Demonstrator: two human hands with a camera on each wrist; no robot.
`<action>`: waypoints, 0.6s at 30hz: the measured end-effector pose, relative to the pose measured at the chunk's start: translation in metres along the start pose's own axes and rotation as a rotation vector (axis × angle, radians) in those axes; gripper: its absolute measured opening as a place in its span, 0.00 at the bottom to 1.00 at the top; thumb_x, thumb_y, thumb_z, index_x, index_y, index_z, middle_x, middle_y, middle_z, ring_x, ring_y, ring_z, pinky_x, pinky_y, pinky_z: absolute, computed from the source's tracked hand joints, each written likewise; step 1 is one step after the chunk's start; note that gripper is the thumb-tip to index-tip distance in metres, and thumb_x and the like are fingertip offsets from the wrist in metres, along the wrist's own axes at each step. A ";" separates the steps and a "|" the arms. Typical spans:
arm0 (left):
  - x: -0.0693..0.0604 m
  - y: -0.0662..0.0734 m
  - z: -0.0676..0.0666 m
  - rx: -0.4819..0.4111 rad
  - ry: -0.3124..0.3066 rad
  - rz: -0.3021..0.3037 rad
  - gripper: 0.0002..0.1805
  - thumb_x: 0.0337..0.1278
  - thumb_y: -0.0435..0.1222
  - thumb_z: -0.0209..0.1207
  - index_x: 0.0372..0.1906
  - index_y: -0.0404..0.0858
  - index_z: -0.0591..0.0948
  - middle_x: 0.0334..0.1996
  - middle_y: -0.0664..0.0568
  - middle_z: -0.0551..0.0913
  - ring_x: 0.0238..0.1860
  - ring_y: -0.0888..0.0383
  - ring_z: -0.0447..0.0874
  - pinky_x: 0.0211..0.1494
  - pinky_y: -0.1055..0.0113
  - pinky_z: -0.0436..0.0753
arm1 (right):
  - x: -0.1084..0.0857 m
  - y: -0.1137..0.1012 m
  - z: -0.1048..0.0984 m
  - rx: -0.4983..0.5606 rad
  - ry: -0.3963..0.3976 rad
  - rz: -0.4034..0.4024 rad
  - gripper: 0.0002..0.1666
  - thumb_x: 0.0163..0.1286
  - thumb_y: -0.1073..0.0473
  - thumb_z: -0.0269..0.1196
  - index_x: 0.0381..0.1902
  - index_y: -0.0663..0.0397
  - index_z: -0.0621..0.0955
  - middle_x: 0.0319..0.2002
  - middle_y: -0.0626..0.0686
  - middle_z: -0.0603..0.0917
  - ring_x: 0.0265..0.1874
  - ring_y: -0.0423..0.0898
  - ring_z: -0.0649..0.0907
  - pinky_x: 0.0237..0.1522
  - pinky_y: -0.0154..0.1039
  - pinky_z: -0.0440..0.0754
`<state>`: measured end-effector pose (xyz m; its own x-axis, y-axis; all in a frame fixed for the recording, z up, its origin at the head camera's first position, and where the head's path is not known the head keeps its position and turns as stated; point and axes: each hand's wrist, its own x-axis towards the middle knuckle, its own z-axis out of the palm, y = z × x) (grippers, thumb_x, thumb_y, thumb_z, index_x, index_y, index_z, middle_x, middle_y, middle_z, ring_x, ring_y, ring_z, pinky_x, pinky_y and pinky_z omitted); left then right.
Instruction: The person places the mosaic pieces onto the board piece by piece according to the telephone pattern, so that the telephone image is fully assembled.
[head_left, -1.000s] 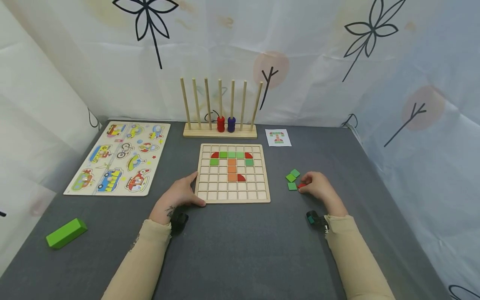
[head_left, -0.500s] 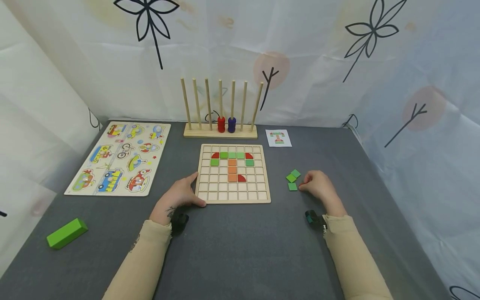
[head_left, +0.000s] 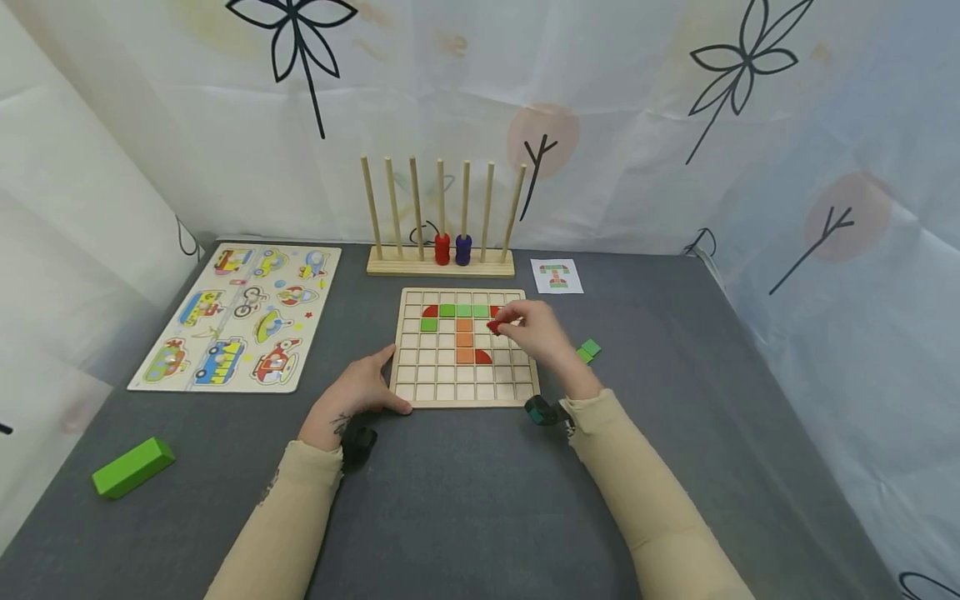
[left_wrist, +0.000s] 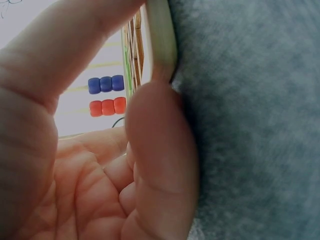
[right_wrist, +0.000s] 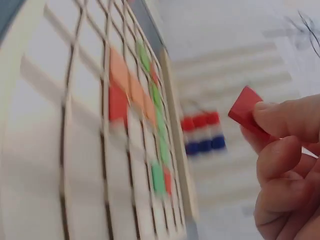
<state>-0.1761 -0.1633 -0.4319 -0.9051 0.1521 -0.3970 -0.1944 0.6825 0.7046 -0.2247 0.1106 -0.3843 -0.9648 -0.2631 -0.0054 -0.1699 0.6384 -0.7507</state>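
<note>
A wooden grid board (head_left: 428, 390) lies in the middle of the table with red, green and orange pieces in some squares. My left hand (head_left: 358, 392) holds its near left corner, the thumb at the front edge and the fingers along the left side. In the left wrist view the thumb (left_wrist: 160, 150) touches the pale rim (left_wrist: 159, 40). Over the board's right part, my right hand (head_left: 538, 332) pinches a red tile (head_left: 495, 327) between thumb and fingertips. The right wrist view shows that red tile (right_wrist: 246, 107) raised above the grid, its far end hidden by the fingers.
Two green tiles (head_left: 588, 350) show right of the board, partly behind the right forearm. A small pattern card (head_left: 557, 276) and a peg stand (head_left: 441, 262) with red and blue beads are behind. At left are a vehicle puzzle (head_left: 236, 321) and a green block (head_left: 133, 467).
My right hand has moved left and away from me, from the loose tiles to above the board, carrying the red tile. The left hand has stayed at the corner.
</note>
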 end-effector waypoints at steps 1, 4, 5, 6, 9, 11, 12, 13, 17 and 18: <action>0.000 0.000 0.000 0.005 -0.001 0.002 0.65 0.26 0.36 0.77 0.73 0.37 0.48 0.28 0.44 0.74 0.20 0.56 0.70 0.28 0.65 0.72 | 0.003 -0.006 0.007 -0.004 -0.026 -0.016 0.09 0.65 0.63 0.59 0.41 0.56 0.83 0.40 0.54 0.83 0.23 0.44 0.73 0.25 0.34 0.70; 0.000 0.000 -0.001 0.032 0.005 0.011 0.64 0.26 0.37 0.77 0.72 0.36 0.49 0.40 0.41 0.76 0.24 0.55 0.71 0.31 0.65 0.71 | 0.011 -0.020 0.027 -0.034 -0.093 -0.052 0.11 0.66 0.64 0.57 0.43 0.55 0.83 0.42 0.53 0.83 0.21 0.44 0.72 0.23 0.33 0.69; 0.000 0.000 0.000 0.039 0.004 0.015 0.65 0.26 0.38 0.77 0.72 0.35 0.49 0.44 0.40 0.75 0.25 0.55 0.71 0.32 0.65 0.71 | 0.013 -0.023 0.033 -0.053 -0.114 -0.062 0.11 0.66 0.64 0.57 0.43 0.55 0.83 0.42 0.53 0.83 0.22 0.43 0.73 0.24 0.33 0.70; 0.000 0.000 -0.001 0.043 0.005 0.015 0.65 0.26 0.38 0.77 0.72 0.35 0.49 0.46 0.39 0.75 0.25 0.54 0.71 0.33 0.65 0.71 | 0.015 -0.025 0.038 -0.068 -0.133 -0.067 0.11 0.66 0.64 0.56 0.43 0.54 0.83 0.42 0.52 0.83 0.23 0.43 0.74 0.25 0.34 0.71; 0.000 0.000 -0.001 0.044 0.003 0.019 0.65 0.26 0.39 0.77 0.72 0.35 0.49 0.47 0.40 0.74 0.26 0.54 0.70 0.33 0.64 0.70 | 0.018 -0.027 0.051 -0.121 -0.175 -0.082 0.10 0.66 0.63 0.57 0.41 0.52 0.84 0.41 0.50 0.83 0.32 0.43 0.78 0.34 0.36 0.75; 0.000 0.000 -0.001 0.039 -0.001 0.015 0.65 0.26 0.39 0.77 0.72 0.36 0.49 0.45 0.39 0.74 0.26 0.53 0.71 0.32 0.64 0.70 | 0.020 -0.027 0.057 -0.149 -0.193 -0.084 0.08 0.66 0.63 0.58 0.39 0.51 0.84 0.40 0.49 0.83 0.37 0.43 0.78 0.40 0.38 0.75; 0.000 0.000 -0.001 0.040 0.000 0.014 0.65 0.26 0.39 0.77 0.72 0.36 0.49 0.45 0.39 0.74 0.26 0.53 0.71 0.33 0.64 0.70 | 0.021 -0.026 0.059 -0.158 -0.202 -0.084 0.08 0.65 0.63 0.58 0.38 0.51 0.83 0.39 0.49 0.83 0.37 0.43 0.78 0.41 0.39 0.75; 0.000 0.000 -0.001 0.041 0.000 0.014 0.65 0.26 0.39 0.77 0.72 0.35 0.49 0.46 0.39 0.74 0.27 0.53 0.71 0.33 0.64 0.70 | 0.022 -0.026 0.061 -0.169 -0.209 -0.086 0.08 0.65 0.64 0.58 0.38 0.51 0.83 0.39 0.49 0.83 0.37 0.44 0.78 0.42 0.40 0.75; 0.001 0.000 -0.001 0.052 -0.001 0.013 0.65 0.26 0.40 0.77 0.72 0.35 0.49 0.50 0.38 0.73 0.29 0.53 0.71 0.34 0.64 0.70 | 0.024 -0.023 0.067 -0.212 -0.228 -0.112 0.08 0.64 0.65 0.58 0.36 0.52 0.84 0.38 0.49 0.83 0.35 0.44 0.78 0.41 0.40 0.75; 0.001 0.000 -0.001 0.052 0.000 0.014 0.65 0.25 0.40 0.77 0.72 0.35 0.49 0.51 0.38 0.72 0.29 0.53 0.71 0.34 0.64 0.70 | 0.025 -0.022 0.068 -0.226 -0.232 -0.120 0.09 0.64 0.65 0.57 0.36 0.52 0.84 0.38 0.49 0.84 0.34 0.44 0.78 0.41 0.40 0.75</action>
<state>-0.1769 -0.1639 -0.4317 -0.9074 0.1619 -0.3878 -0.1620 0.7167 0.6783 -0.2311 0.0404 -0.4128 -0.8683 -0.4868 -0.0952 -0.3446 0.7301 -0.5901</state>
